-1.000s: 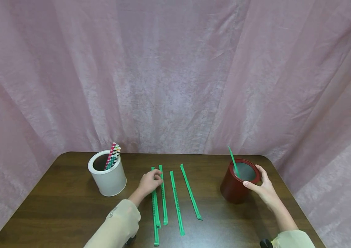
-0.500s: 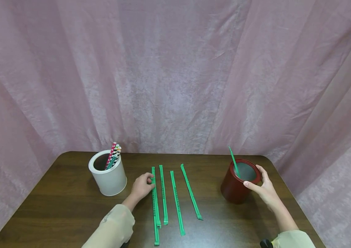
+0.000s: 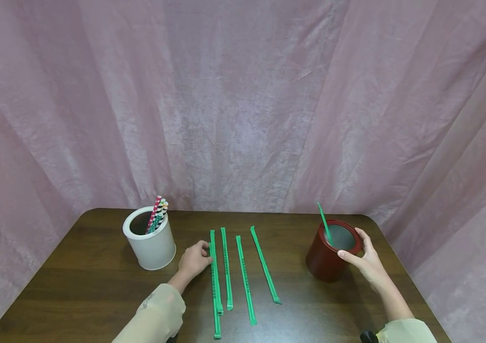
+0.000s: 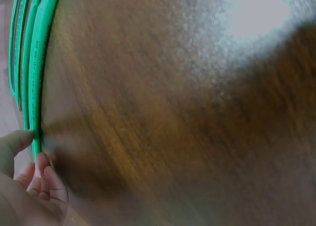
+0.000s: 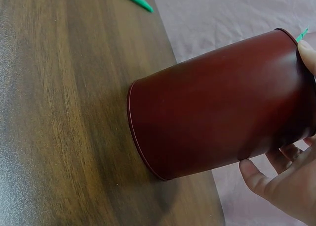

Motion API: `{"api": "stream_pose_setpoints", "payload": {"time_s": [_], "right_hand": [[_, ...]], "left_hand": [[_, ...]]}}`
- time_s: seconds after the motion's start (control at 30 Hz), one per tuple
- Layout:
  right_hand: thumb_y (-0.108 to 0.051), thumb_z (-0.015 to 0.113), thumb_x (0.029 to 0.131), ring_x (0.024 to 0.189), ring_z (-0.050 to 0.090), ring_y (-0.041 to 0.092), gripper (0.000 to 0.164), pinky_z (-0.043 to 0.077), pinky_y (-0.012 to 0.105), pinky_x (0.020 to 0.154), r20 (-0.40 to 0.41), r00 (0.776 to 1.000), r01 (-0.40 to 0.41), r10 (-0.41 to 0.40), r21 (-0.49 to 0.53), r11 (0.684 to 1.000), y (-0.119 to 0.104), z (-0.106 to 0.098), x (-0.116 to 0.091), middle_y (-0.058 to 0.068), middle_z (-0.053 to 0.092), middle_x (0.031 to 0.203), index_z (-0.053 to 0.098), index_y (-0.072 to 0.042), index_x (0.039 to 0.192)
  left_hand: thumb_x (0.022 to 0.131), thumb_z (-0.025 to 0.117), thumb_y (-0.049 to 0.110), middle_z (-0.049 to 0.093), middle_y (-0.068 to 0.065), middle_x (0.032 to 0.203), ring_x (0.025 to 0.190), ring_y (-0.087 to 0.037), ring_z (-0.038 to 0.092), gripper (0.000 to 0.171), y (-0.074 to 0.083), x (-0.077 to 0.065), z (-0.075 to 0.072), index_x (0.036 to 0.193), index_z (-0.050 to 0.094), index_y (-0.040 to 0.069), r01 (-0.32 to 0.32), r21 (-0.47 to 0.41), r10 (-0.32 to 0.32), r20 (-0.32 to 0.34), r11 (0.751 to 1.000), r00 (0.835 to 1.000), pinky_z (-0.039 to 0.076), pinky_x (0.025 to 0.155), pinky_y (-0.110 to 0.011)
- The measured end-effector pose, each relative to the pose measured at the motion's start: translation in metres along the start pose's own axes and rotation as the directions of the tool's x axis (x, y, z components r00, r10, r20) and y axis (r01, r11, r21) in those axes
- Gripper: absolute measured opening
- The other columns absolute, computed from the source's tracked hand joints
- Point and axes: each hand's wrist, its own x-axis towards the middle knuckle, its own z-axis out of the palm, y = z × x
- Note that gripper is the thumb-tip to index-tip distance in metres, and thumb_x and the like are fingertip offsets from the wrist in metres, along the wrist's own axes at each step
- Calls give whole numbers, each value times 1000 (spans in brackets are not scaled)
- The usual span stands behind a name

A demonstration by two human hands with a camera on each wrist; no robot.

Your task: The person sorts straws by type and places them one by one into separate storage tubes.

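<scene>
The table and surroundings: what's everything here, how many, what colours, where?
White pot: 1, white, left on table
Patterned straws: several, pink, teal and black-and-white, in white pot
Red pot: 1, dark red, right on table
Leaning straw: 1, green, in red pot
Loose straws: 5, green, mid-table, leftmost two overlapping
Table: 1, brown, under pots
Curtain: panels unclear, pink, behind table
Sleeves: 2, cream, lower edge
Wrist gear: 2, dark, at cuffs
Left hand: 1, at leftmost loose straws
Right hand: 1, on red pot
</scene>
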Motion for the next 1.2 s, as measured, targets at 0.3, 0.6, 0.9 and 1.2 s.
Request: {"api": "stream_pose_setpoints", "payload": {"time_s": [0.3,0.6,0.9,1.2], "right_hand": [[-15,64,79,130,7,35,87,9,65,98,-7,1000,-10,10,6,1000,0,0,1,20,12,143,4,-6,141],[-16,64,79,130,8,35,87,12,65,98,-5,1000,-17,17,1,1000,-1,0,1,19,13,143,4,-7,141],[-15,64,78,129,9,34,86,11,64,99,-11,1000,-11,11,2,1000,0,1,1,19,14,142,5,-6,140],[-15,64,79,129,11,34,86,14,63,98,-12,1000,-3,3,-9,1000,2,0,0,19,13,143,5,-8,141]], "left_hand": [[74,66,24,63,1,77,64,-14,56,40,10,-5,2,109,54,9,58,47,-58,1,997,998,41,52,-30],[76,64,22,62,1,70,59,-12,54,41,13,-7,6,112,54,6,84,46,-82,-47,995,996,40,47,-30],[75,62,21,64,1,73,62,-13,56,42,9,-7,11,113,54,6,105,-20,-106,-96,994,990,41,49,-32],[74,58,18,64,-2,72,58,-12,53,33,16,-7,3,104,61,4,26,-113,-46,-182,993,982,42,51,-28]]}}
